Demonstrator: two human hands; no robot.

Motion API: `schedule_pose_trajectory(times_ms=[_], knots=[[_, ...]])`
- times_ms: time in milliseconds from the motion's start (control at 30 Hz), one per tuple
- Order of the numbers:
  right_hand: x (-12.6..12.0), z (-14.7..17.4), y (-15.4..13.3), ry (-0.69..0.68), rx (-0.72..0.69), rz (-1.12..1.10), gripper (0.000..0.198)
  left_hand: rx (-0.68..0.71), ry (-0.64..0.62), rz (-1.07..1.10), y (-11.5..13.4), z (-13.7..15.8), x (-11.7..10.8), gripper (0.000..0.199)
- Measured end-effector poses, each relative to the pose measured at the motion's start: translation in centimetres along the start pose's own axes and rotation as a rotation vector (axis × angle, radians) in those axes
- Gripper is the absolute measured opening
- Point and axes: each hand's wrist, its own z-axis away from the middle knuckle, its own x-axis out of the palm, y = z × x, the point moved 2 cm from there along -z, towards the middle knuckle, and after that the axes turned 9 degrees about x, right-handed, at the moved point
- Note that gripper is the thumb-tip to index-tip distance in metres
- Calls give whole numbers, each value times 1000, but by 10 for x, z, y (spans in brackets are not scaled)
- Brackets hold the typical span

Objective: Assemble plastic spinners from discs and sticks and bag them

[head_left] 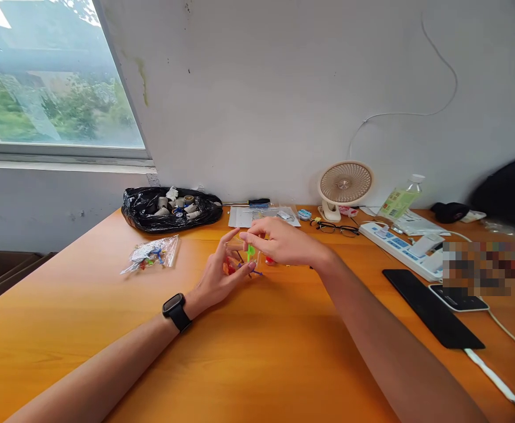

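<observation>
Around the middle of the table, my left hand [217, 277] grips the side of a small frame of coloured plastic sticks, thumb and fingers bracing it. A bright green part [251, 252] stands inside the frame, a blue stick [256, 272] juts out near the thumb, and a red part [230, 268] shows by the left fingers. From above, my right hand [281, 238] reaches in with thumb and forefinger pinched over the frame's top; what lies between them is hidden. A red piece [269, 261] sits just under the right hand.
On the left lies a clear bag of coloured parts [151, 255], with a black plastic bag [171, 211] behind it. Toward the wall are a screwdriver [257, 202], glasses [337, 228] and a fan [345, 183]. Rightward sit a power strip [398, 249], bottle [401, 200] and black slab [431, 306].
</observation>
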Motion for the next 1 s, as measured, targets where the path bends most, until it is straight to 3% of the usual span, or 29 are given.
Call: schedule_pose_trajectory(times_ms=[167, 267, 533, 700, 1000], knots=[[4, -2, 4, -55, -25, 85, 44, 156, -10, -79, 8, -4, -8, 24], [5, -1, 5, -108, -49, 54, 45, 240, -13, -140, 15, -7, -14, 12], [-2, 5, -4, -207, -87, -12, 48, 458, 32, -218, 18, -4, -17, 6], [-9, 9, -5, -141, -165, -27, 25, 497, 147, -299, 18, -3, -20, 6], [-14, 13, -10, -154, -189, -24, 22, 528, 155, -250, 16, -1, -21, 12]])
